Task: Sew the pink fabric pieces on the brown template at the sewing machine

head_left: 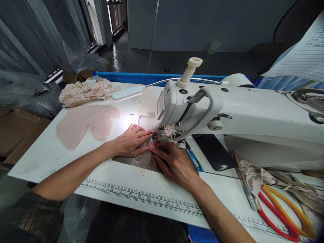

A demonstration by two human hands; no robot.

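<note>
My left hand (133, 141) lies palm down on the sewing machine's bed, fingers stretched flat, their tips close to the presser foot (154, 136). A thin sheer fabric piece (152, 143) shows in the narrow gap between my hands, partly hidden by them. My right hand (173, 162) rests right of the foot, its fingers apart and slightly bent, one fingertip touching the fabric. What lies under its palm is hidden. The white sewing machine (189, 111) stands over both hands. A lit lamp (128, 92) shines on the sewing spot.
Pink sheer cut pieces (84, 125) and a lace bundle (86, 91) lie left. Right of my hands are blue thread snips (194, 158), a black phone (214, 152) and red-and-yellow-handled scissors (285, 209). A printed ruler (144, 197) follows the table's front edge.
</note>
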